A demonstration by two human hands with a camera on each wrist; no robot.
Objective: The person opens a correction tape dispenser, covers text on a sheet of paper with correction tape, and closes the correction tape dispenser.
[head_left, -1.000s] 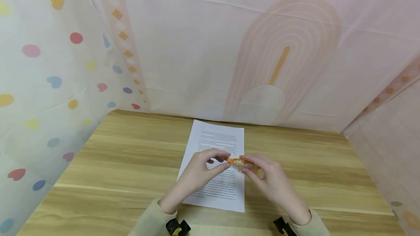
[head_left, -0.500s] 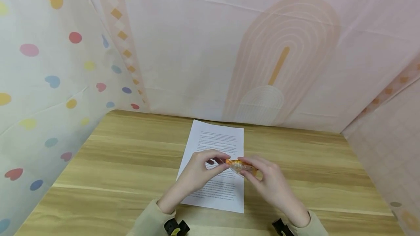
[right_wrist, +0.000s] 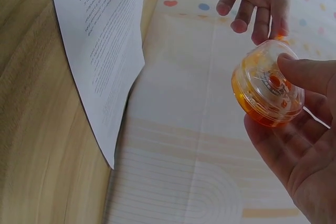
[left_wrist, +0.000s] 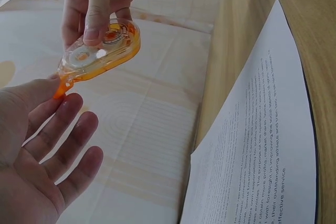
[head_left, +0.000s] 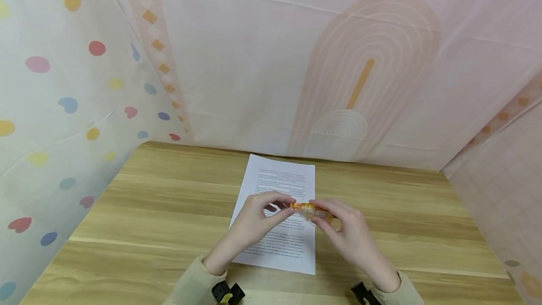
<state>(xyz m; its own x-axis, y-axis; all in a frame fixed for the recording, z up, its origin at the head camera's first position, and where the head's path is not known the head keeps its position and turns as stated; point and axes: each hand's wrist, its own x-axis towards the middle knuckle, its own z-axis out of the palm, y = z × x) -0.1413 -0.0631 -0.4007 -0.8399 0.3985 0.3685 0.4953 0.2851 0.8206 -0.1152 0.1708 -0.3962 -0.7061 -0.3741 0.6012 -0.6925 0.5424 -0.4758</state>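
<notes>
An orange correction tape [left_wrist: 100,56] with a clear casing is held up between both hands, above a printed sheet of paper [head_left: 275,244]. Its body is gripped by my right hand [head_left: 349,229], thumb on one flat side and fingers on the other; the reels show through the casing in the right wrist view. At the narrow end, my left hand [head_left: 254,220] pinches the orange tip [left_wrist: 63,86] between thumb and index finger, and its other fingers are spread apart. The fingertips partly hide the tip, so whether a cap covers it I cannot tell.
Under the paper is a wood-grain table [head_left: 169,215]. A pale patterned cloth [head_left: 237,60] hangs along the table's back edge, with a dotted cloth [head_left: 55,79] at the left. Dark wrist cameras are strapped near both sleeves.
Both hands stay almost in place, still holding the correction tape at the same two ends. The tape has shifted and tilted only very slightly. The paper lies as before.
</notes>
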